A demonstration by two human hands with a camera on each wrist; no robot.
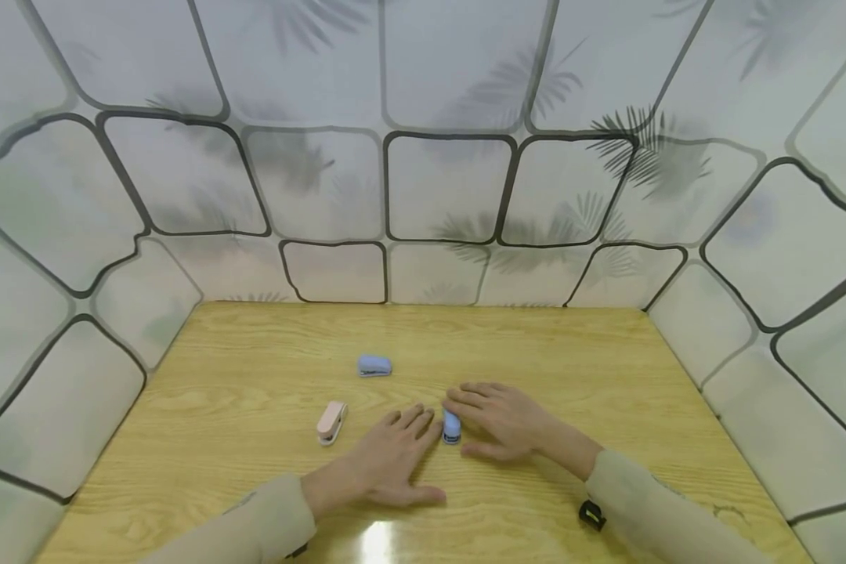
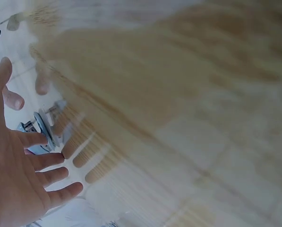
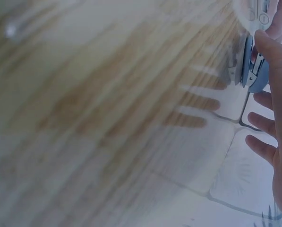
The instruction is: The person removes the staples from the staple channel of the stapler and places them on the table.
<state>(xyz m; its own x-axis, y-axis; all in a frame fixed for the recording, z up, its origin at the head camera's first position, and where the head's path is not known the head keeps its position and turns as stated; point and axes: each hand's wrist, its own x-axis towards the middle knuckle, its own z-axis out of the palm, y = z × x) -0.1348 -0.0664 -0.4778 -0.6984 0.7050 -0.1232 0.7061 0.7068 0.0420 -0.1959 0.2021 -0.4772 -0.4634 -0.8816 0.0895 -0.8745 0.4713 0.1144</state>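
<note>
A small blue stapler (image 1: 451, 428) lies on the wooden table between my two hands. My left hand (image 1: 396, 457) is spread flat to its left, fingers straight, with the index fingertip close beside it. From the right, my right hand (image 1: 502, 417) reaches over, its fingertips at the stapler's far end and its thumb apart on the near side. Whether those fingers touch it is hard to tell. In the left wrist view the stapler (image 2: 39, 135) shows past the straight fingers. The right wrist view has the stapler (image 3: 256, 66) by the index finger.
A pink stapler (image 1: 331, 423) lies left of my left hand. Farther back is a second blue stapler (image 1: 374, 366). The glossy wooden table (image 1: 536, 345) meets patterned walls (image 1: 437, 188) at the back and on both sides.
</note>
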